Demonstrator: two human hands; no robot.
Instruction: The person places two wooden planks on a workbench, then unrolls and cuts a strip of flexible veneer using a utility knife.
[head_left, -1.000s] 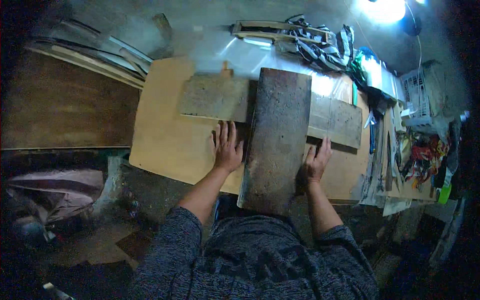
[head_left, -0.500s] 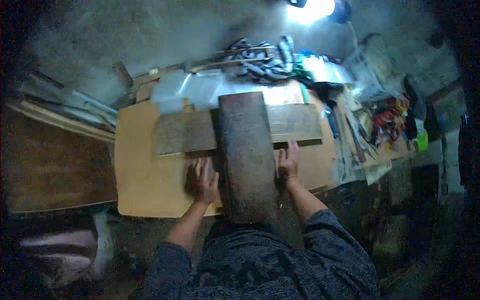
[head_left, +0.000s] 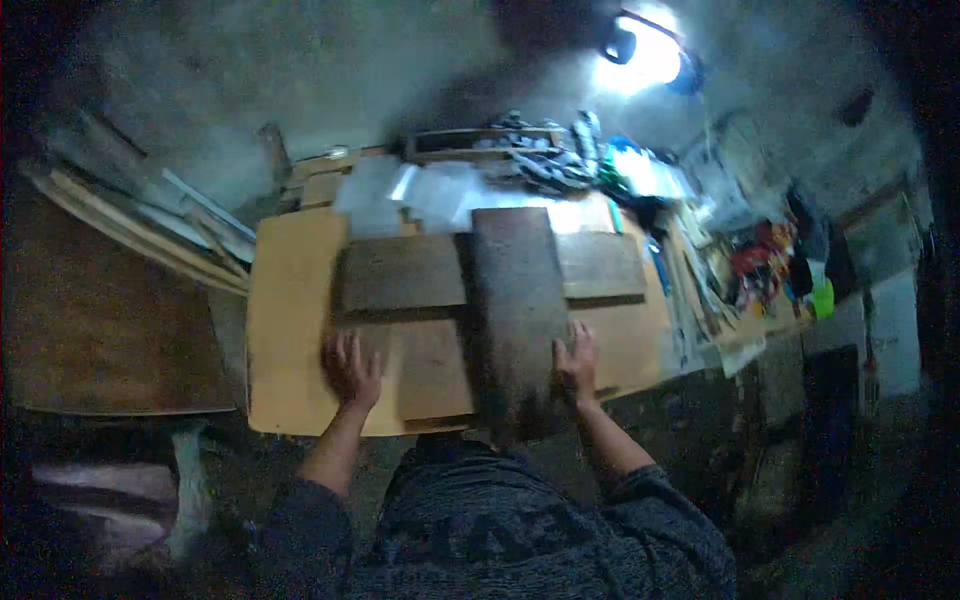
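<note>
The bench [head_left: 285, 330] spreads across the middle, its tan top bare along the left side. Left of it stretches a brown panel [head_left: 110, 310], with long wooden strips [head_left: 130, 225] lying between the two.

The dark plank [head_left: 518, 310] runs lengthwise over the bench, its near end close to the person's torso. It lies across a crosswise board [head_left: 405, 272], which shows on both sides of it; whether this is one piece or two is hidden beneath. A browner patch of the top lies left of the plank's near half, too blurred to tell as board or shadow.

Beyond the boards sits shiny clear sheeting [head_left: 440, 200], then a dark and pale bundle [head_left: 550, 165], with a glaring lamp [head_left: 645, 60] above. A red tangle [head_left: 765, 250] is heaped at the far right.

Of the hands, the left hand [head_left: 355, 372] is well apart from the plank, palm down over the top, fingers parted, grasping nothing visible. The right hand [head_left: 576, 365] is at the plank's right edge, fingers extended and unclosed; whether it touches the wood cannot be told. The smallest thing is a yellow-green piece [head_left: 823, 298] beside the tangle.
</note>
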